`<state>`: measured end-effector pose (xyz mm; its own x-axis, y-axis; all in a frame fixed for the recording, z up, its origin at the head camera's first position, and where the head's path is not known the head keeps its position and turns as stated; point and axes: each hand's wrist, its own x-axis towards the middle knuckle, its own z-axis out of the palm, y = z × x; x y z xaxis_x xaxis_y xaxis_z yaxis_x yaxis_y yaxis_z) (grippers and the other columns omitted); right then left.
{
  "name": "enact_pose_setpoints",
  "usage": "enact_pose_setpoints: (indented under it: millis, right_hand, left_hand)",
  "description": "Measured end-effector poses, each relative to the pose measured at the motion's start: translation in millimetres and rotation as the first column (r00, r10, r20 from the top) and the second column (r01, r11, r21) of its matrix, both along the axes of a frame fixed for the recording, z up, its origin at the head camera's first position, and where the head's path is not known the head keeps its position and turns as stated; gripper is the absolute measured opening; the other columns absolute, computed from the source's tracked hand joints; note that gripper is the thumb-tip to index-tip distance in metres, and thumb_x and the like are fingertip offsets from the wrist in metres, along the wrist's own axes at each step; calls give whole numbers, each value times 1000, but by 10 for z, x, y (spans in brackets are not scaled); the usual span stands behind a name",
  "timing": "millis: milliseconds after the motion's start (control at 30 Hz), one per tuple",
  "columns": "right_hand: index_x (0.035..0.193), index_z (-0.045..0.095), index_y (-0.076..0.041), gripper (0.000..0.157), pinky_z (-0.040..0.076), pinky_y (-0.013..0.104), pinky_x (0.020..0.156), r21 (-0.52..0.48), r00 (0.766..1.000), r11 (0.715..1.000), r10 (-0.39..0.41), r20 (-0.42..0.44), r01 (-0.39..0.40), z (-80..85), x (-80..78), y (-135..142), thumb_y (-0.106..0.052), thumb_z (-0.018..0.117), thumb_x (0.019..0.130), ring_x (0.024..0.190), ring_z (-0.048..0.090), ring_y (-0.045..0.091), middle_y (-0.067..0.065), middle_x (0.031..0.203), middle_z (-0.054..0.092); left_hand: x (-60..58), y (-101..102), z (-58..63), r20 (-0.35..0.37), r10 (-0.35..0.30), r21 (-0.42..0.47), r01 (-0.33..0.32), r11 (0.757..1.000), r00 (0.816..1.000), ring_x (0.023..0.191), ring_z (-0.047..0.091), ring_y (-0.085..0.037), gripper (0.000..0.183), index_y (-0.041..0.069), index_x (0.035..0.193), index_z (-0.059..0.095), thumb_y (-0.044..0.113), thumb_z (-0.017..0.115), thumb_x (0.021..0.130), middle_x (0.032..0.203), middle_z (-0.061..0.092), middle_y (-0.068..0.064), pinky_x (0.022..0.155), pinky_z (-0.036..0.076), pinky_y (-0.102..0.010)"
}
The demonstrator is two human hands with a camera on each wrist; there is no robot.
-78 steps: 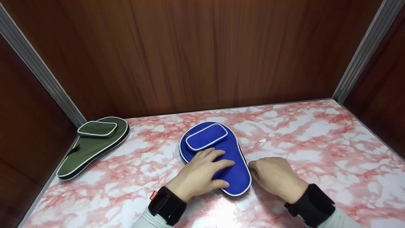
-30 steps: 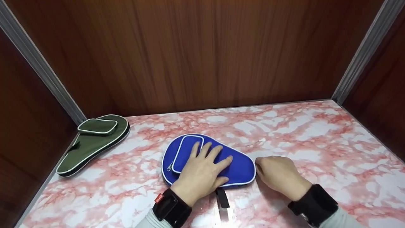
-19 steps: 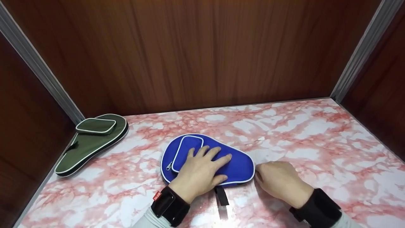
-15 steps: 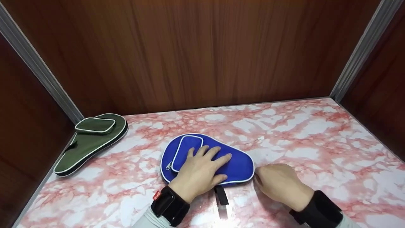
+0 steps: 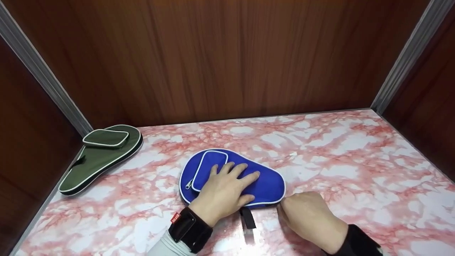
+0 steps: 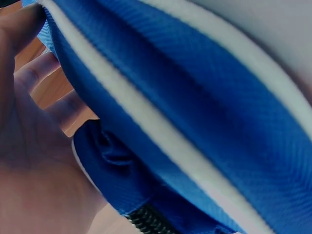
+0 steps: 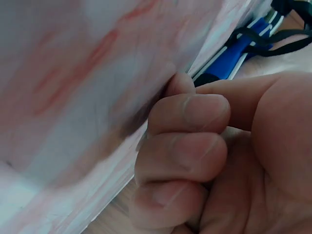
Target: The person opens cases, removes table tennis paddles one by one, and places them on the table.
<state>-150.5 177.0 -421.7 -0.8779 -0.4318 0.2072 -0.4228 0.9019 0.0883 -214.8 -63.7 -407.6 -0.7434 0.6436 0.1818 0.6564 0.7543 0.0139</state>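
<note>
Left hand (image 5: pixel 224 193) lies spread on blue case (image 5: pixel 269 184), right hand (image 5: pixel 310 217) curled beside it, hold unclear; green case (image 5: pixel 101 155) apart.

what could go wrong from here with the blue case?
Two risks. The blue case might swivel if the left hand, spread on top of it, eases off. The black strap sticking out at its near edge could snag the right hand, curled by the narrow end, if it moves along that edge.

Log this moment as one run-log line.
blue paddle case: on marbled table | left hand: spread on top | right hand: curled at case's narrow end, hold hidden | green paddle case: at left edge
</note>
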Motion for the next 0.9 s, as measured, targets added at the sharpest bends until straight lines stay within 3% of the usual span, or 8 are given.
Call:
enact_pose_setpoints:
  millis: [333, 733, 900]
  right_hand:
    - [64, 52, -19, 39, 48, 46, 52, -28, 1000, 1000, 2, 28, -1, 16, 27, -31, -20, 73, 98, 53, 59, 25, -2, 54, 51]
    - [65, 53, -22, 42, 45, 42, 48, -90, 994, 990, 105, -33, -108, -27, 38, -141, -22, 72, 102, 48, 56, 20, -5, 55, 53]
    - [66, 54, -21, 41, 45, 42, 48, -104, 991, 986, 130, -37, -133, -56, 26, -157, -21, 74, 101, 48, 56, 21, -4, 56, 53]
  left_hand:
    - [-1, -25, 2, -12, -9, 16, 10, 1000, 1000, 146, 54, -41, 61, 36, 161, 58, 51, 73, 105, 163, 56, -6, 112, 44, -73]
    - [-6, -16, 15, 17, -12, 20, 12, 1000, 1000, 148, 52, -42, 60, 35, 163, 57, 50, 71, 106, 164, 54, -7, 113, 43, -74]
    - [5, -26, -3, 26, -13, 23, 12, 1000, 1000, 149, 51, -44, 64, 33, 163, 56, 57, 69, 105, 166, 53, -8, 115, 39, -76]
